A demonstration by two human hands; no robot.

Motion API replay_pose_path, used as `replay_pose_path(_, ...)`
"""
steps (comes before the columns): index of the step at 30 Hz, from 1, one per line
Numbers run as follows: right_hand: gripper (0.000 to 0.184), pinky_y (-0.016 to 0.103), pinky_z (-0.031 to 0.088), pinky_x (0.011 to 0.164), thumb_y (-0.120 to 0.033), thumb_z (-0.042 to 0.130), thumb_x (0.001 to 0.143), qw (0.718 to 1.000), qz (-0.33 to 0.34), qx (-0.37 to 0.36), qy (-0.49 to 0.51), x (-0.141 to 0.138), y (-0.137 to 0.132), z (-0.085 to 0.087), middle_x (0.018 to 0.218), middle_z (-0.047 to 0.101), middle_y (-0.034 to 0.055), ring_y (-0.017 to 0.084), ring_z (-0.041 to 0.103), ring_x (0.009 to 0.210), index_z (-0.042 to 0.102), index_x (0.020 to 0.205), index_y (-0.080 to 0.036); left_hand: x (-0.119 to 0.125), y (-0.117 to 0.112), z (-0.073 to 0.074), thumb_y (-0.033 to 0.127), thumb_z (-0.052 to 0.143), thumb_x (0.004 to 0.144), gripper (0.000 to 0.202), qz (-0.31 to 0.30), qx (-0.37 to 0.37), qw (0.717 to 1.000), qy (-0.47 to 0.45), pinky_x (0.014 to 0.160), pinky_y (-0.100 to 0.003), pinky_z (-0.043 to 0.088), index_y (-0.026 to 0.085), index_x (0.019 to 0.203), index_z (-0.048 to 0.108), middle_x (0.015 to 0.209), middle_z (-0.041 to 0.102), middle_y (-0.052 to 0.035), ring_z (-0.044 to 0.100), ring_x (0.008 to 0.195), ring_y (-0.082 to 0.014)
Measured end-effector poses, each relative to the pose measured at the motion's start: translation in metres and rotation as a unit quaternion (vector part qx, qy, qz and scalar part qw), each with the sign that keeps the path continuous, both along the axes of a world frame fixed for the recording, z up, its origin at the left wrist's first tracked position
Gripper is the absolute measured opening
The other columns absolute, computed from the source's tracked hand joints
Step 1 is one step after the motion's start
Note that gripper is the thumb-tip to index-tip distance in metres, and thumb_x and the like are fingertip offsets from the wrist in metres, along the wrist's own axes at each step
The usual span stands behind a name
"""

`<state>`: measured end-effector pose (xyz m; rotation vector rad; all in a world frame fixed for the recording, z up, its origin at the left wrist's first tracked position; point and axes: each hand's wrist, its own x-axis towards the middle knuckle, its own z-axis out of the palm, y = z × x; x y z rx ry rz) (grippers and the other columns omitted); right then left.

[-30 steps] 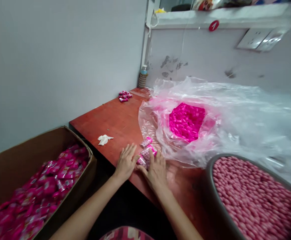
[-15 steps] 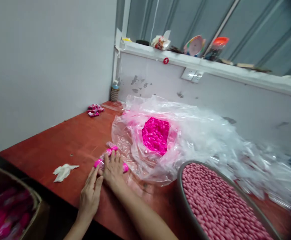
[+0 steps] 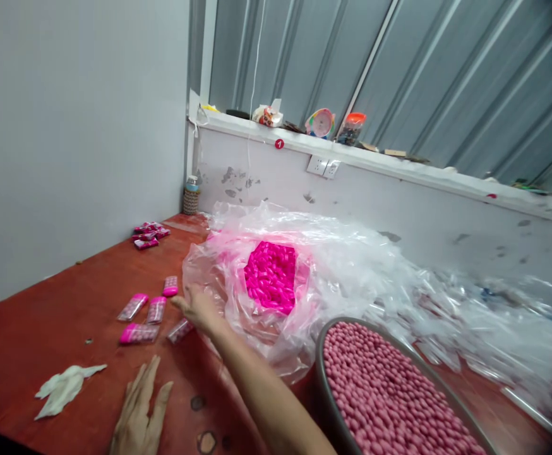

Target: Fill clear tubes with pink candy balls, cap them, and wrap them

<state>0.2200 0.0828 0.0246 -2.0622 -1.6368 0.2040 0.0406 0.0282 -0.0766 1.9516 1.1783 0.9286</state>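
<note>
My left hand (image 3: 139, 414) lies flat on the red table (image 3: 91, 284), fingers stretched and thumb apart, with nothing in it. Above it, several small clear packs with bright pink ends lie loose, among them one pack (image 3: 139, 333) on its side and another pack (image 3: 132, 307) farther left. My right hand (image 3: 201, 309) reaches over the table beside a clear pack (image 3: 180, 330), its visible fingers spread; part of that hand is blurred. Just beyond it, an open plastic bag (image 3: 238, 278) holds many bright pink caps (image 3: 271, 278).
A large grey tub (image 3: 322, 354) full of pink bean-like pieces stands at the right. Heaped clear plastic (image 3: 427, 297) covers the back right. A crumpled white tissue (image 3: 67, 388) lies at left, a pile of pink packets (image 3: 149, 234) and a bottle (image 3: 191, 196) near the wall.
My hands have moved apart, uncovering the packs. The left hand is now nearer me; the right is by the bag's edge. The view has shifted, and the box at lower left is out of sight.
</note>
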Motion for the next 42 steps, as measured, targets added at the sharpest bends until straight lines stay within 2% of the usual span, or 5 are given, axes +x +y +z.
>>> replay_pose_path(11, 0.068, 0.047, 0.008, 0.104, -0.010, 0.043, 0.075, 0.944, -0.204, -0.010, -0.260, 0.203, -0.012, 0.094, 0.143, 0.012, 0.0207, 0.029, 0.008, 0.131, 0.013, 0.135, -0.002, 0.190, 0.044, 0.133, 0.055, 0.055, 0.067, 0.097, -0.096, 0.158, 0.982, -0.026, 0.102, -0.050, 0.017, 0.009, 0.138, 0.006, 0.143, 0.013, -0.0203, 0.012, 0.131, -0.0318)
replay_pose_path(17, 0.081, 0.048, -0.001, 0.104, -0.015, 0.054, 0.070, 0.922, -0.167, -0.031, -0.347, 0.273, 0.006, 0.096, 0.144, 0.007, 0.0165, 0.026, -0.001, 0.132, 0.009, 0.137, -0.007, 0.295, 0.113, 0.126, 0.061, 0.064, 0.050, 0.118, -0.048, 0.111, 0.989, 0.083, 0.097, -0.062, 0.004, 0.011, 0.138, 0.002, 0.143, -0.007, -0.0209, -0.005, 0.129, -0.0385)
replay_pose_path(26, 0.092, 0.062, 0.000, 0.095, -0.025, 0.070, 0.062, 0.886, -0.064, -0.039, -0.458, 0.297, 0.064, 0.061, 0.144, 0.009, 0.0151, 0.033, 0.003, 0.131, 0.015, 0.136, -0.029, 0.294, 0.209, 0.077, 0.039, 0.067, 0.058, 0.095, -0.023, -0.014, 1.000, 0.008, 0.090, -0.051, 0.030, -0.005, 0.131, 0.023, 0.130, 0.031, -0.0338, 0.026, 0.121, -0.0449)
replay_pose_path(31, 0.057, 0.065, -0.001, 0.093, -0.012, 0.052, 0.076, 0.901, -0.002, -0.012, -0.433, 0.278, 0.093, 0.042, 0.146, 0.008, 0.0053, 0.029, 0.001, 0.132, 0.037, 0.126, -0.034, 0.293, 0.206, 0.068, 0.018, 0.052, 0.070, 0.027, -0.095, 0.021, 0.995, -0.011, 0.078, -0.032, 0.043, 0.014, 0.094, 0.062, 0.092, 0.067, -0.0090, 0.059, 0.090, -0.0240)
replay_pose_path(42, 0.041, 0.034, 0.041, 0.073, -0.008, 0.025, 0.081, 0.935, -0.205, 0.075, -0.280, 0.310, 0.034, 0.113, 0.107, 0.058, 0.0141, 0.023, 0.055, 0.093, 0.041, 0.118, -0.014, 0.308, 0.110, 0.141, 0.036, 0.049, 0.079, 0.048, -0.186, 0.294, 0.937, -0.028, 0.102, -0.046, 0.017, 0.015, 0.122, 0.044, 0.116, 0.054, -0.0115, 0.041, 0.114, -0.0258)
